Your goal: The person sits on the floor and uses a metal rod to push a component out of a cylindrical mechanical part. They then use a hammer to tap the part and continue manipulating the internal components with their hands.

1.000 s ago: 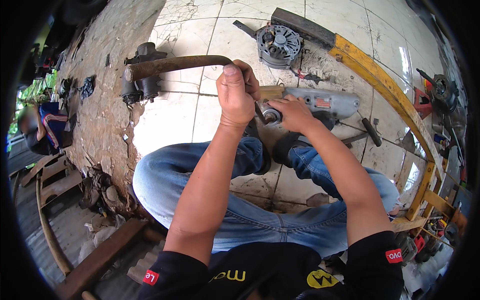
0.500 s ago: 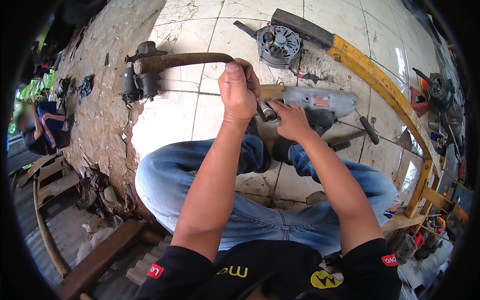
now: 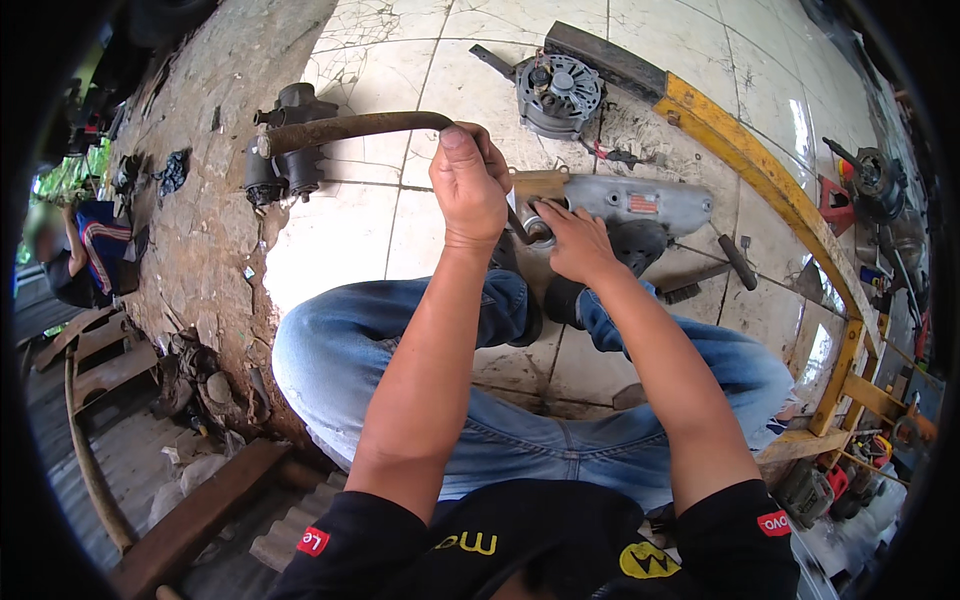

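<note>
My left hand [image 3: 468, 188] is closed round a bent, dark metal bar [image 3: 365, 126]. Its long arm reaches left to a blunt end, and its lower end comes down by a round metal fitting [image 3: 538, 230]. The fitting sits at the near left side of a long grey metal housing [image 3: 675, 205], which lies on the tiles in front of my feet. My right hand [image 3: 582, 243] has its fingers stretched out and apart, touching the fitting and the housing beside it. The right thumb is mostly hidden. A wooden block [image 3: 541, 182] lies against the housing's left end.
Beyond the housing lies an alternator [image 3: 560, 92]. A yellow metal frame [image 3: 760, 140] curves along the right. Dark cylindrical parts [image 3: 290, 150] stand at the left. A hammer [image 3: 737, 262] and a brush [image 3: 684, 291] lie near my right leg. Another person [image 3: 75, 255] sits far left.
The bar's long end has swung slightly left and nearer to me, with my left hand shifting a little the same way. My right hand has stayed by the fitting, its fingers moving slightly.
</note>
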Demonstrator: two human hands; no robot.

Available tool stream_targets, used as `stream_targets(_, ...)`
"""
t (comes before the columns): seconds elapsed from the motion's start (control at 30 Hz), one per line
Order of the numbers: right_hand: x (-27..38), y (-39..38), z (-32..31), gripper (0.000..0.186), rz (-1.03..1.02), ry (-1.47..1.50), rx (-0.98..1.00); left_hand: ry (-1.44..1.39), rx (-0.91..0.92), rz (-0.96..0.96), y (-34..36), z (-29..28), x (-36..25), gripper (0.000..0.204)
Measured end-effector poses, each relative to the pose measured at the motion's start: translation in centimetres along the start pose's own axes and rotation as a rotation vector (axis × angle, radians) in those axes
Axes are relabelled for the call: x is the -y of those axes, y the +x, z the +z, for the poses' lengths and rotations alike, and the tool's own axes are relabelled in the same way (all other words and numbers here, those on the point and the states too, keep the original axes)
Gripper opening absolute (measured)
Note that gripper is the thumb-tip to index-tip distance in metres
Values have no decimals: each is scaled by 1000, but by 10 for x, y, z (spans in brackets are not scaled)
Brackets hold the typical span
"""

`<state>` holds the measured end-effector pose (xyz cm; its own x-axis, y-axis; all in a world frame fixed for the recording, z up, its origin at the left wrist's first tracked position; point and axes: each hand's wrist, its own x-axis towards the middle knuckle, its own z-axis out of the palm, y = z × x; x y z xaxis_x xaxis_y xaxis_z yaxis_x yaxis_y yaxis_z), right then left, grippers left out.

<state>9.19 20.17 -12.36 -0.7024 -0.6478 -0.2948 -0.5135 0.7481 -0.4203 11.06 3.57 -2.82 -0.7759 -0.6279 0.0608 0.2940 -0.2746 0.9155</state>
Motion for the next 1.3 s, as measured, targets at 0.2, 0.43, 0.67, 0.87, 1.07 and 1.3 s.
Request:
stream_targets(0.2,2,9,-8,64,4,-20,79,-13,24,-1,-3,1,1,54)
stream_targets(0.43,-33,20,-10,49,-262,233,49,39,57,9,-3,7,-2,60)
stream_targets(0.67,-38,31,-19,46,134,557,-359,93,20,32,-5,9,-5,62)
stream_targets(0.87,-16,20,-10,58,-185,-36,-39,90,31,33,-4,6,-3,62)
stream_targets(1.07,-13,25,-33,72,2,120,293,99,32,30,-3,11,-3,62)
stream_targets(1.3,-7,20,-38,72,20,52,345,96,37,28,-3,15,-1,63)
